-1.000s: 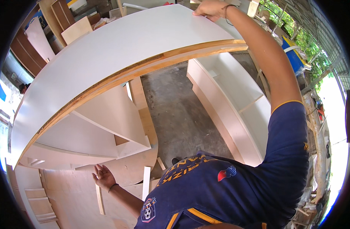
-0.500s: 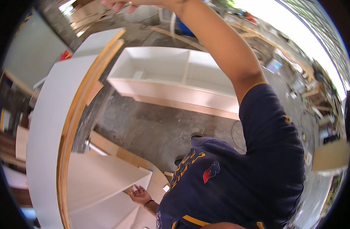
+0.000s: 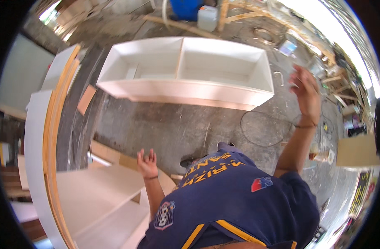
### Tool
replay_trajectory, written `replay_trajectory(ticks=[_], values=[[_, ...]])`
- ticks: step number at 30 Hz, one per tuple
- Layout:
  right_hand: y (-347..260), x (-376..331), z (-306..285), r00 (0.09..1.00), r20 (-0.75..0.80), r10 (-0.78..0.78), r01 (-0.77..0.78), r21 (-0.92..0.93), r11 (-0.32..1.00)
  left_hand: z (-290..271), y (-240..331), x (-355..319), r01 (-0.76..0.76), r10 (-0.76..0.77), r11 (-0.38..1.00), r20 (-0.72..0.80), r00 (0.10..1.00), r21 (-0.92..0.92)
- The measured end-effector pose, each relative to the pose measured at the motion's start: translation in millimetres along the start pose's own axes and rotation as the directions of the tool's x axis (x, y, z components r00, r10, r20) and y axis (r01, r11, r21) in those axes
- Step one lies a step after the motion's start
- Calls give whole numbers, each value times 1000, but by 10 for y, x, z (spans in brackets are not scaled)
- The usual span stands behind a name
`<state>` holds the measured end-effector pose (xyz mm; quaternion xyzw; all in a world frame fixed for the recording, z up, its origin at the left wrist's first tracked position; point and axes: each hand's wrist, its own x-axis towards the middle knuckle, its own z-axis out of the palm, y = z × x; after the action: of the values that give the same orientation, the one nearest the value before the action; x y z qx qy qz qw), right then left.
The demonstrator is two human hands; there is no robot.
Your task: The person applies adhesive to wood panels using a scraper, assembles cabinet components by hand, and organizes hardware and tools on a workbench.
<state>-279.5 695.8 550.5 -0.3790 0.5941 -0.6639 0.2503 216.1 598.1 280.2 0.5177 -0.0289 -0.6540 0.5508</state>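
My left hand (image 3: 147, 164) is raised at the lower left, its fingers apart and nothing in it. It is nearest to a pale cabinet with a shelf (image 3: 98, 193), which shows partly behind my forearm. Out to the right, my right hand (image 3: 307, 93) is lifted over the floor, fingers loosely bent and apart, holding nothing. Ahead of me a long white open cabinet box (image 3: 223, 89) lies on the concrete, a divider splitting it into two compartments. My right hand is off its right end, apart from it.
Tall white panels with raw wood edges (image 3: 37, 157) stand at the left. A small brown board piece (image 3: 86, 100) lies near them. Behind the box are a blue drum (image 3: 185, 9), a white jerrycan (image 3: 207, 18) and timber. A thin cable (image 3: 262, 145) loops across the floor at right.
My right arm has swung from the upper middle down and out to the right. My left hand has risen off the pale cabinet's edge. The view has turned, showing the whole white box.
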Motion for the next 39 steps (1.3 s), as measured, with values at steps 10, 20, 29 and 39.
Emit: replay_trajectory(ticks=[10,20,29,39], values=[[458,-431,-2173,959,-279,52,-41,45,998,1120,-1330,-516,44,-73,975,128,989,218],[929,-955,-2885,849,-411,333,-359,14,933,2217,-2964,-1105,126,-381,767,289,878,628],[1061,-1181,-3107,654,-610,448,-468,139,873,3255,-3373,-880,-64,-459,562,375,805,825],[1359,-1270,-3789,385,-795,468,-357,339,870,4292,-4356,-760,-206,-577,518,517,632,830]])
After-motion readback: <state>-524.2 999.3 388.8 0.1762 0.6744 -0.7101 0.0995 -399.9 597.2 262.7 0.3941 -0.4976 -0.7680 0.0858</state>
